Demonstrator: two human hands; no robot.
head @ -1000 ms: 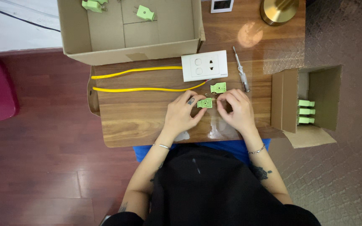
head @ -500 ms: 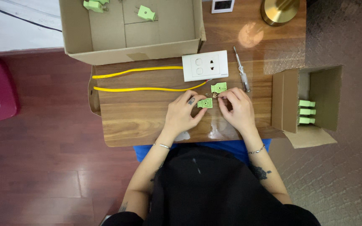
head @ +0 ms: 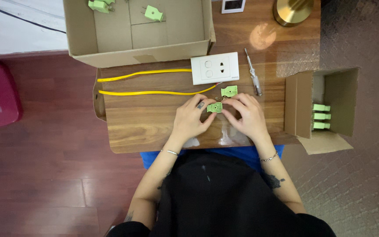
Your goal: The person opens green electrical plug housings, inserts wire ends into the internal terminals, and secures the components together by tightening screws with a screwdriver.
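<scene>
Hands: our left hand (head: 188,119) and right hand (head: 247,116) meet at mid-table, fingertips pinching a small green plug piece (head: 214,107) from both sides.
Plug piece: held just above the wooden table (head: 145,123).
Nearby: a second green piece (head: 229,91) lies just beyond, beside a white wall socket (head: 215,68), yellow cable (head: 150,92) and a screwdriver (head: 253,78).
Boxes: more green pieces sit in the small carton (head: 330,105) at our right.

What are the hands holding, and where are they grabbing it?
Both hands, left hand and right hand, pinch a small green plug piece by its side edges, fingertips only.
</scene>
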